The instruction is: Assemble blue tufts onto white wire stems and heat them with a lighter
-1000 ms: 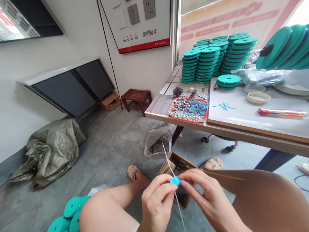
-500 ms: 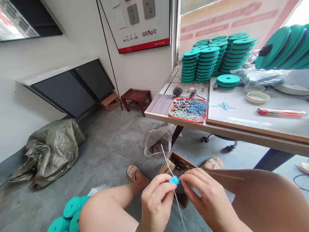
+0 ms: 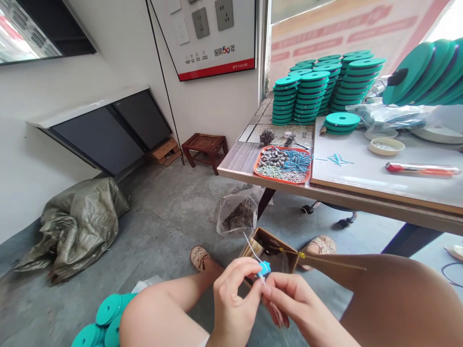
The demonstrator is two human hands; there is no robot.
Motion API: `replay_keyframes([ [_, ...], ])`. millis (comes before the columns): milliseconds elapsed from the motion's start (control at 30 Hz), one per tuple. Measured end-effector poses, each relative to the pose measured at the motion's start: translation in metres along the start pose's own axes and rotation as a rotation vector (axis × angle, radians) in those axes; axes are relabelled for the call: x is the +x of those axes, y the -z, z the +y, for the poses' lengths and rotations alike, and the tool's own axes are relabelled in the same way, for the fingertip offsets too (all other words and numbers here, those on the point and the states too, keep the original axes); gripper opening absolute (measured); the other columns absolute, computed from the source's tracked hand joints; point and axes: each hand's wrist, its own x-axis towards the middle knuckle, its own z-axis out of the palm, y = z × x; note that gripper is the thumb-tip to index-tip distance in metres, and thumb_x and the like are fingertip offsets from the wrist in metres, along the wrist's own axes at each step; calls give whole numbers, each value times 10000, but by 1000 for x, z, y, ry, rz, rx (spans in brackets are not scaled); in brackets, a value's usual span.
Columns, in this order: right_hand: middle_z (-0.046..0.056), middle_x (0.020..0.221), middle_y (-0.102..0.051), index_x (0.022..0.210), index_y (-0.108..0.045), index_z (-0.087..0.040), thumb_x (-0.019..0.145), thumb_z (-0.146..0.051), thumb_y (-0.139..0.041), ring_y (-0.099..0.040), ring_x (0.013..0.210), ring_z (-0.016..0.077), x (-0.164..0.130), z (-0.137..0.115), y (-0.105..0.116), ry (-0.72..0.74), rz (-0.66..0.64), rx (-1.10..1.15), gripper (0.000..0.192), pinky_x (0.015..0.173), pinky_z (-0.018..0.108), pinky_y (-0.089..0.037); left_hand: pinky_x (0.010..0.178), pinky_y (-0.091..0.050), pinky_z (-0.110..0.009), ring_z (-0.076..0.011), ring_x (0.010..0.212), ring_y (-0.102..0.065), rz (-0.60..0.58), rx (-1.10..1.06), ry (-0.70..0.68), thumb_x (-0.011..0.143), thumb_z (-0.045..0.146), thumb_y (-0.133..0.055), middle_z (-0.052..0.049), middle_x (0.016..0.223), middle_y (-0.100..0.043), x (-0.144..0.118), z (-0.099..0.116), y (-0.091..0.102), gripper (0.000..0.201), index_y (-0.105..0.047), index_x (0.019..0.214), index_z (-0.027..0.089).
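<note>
Two hands meet low in the head view, above my knees. My left hand (image 3: 231, 301) pinches a small blue component (image 3: 264, 269) between thumb and forefinger, a thin white wire (image 3: 250, 244) rising from it. My right hand (image 3: 289, 301) is curled narrow just beside it, fingertips on the wire's lower end below the blue piece. Behind them an open cardboard box (image 3: 269, 246) sits on the floor. On the table (image 3: 361, 193), well apart, I see an orange tray (image 3: 282, 165) of small parts and stacks of teal discs (image 3: 318, 86).

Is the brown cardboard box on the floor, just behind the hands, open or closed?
Open. The brown cardboard box has its flaps raised, and pale sticks show inside its dark mouth, behind the left hand and right hand.
</note>
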Motion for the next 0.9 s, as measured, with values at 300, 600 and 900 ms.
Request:
replay_keyframes([
  [300,-26,487,-395,557,-412,-157,752,-566,-533,-321,476,73,0,-2,1,16,2,-11,469,475,210,-223,747,-502,-205,-126,808,-627,-53,-594,517,756,233,-617,-56,851,-670,0,3,1,184,-588,906,131],
  [600,-21,618,-464,792,-446,-166,763,-550,-540,-398,542,89,4,2,11,49,159,41,396,482,201,-295,709,-487,-171,-82,734,-607,-46,-804,593,721,176,-655,-9,781,-646,4,10,-1,126,-596,827,142],
  [900,-28,614,-509,823,-493,-150,734,-397,-658,-469,535,68,7,-3,17,-21,52,265,310,525,199,-411,696,-476,-206,-88,736,-566,-69,-833,696,703,152,-654,-18,794,-605,7,15,0,168,-565,843,129],
])
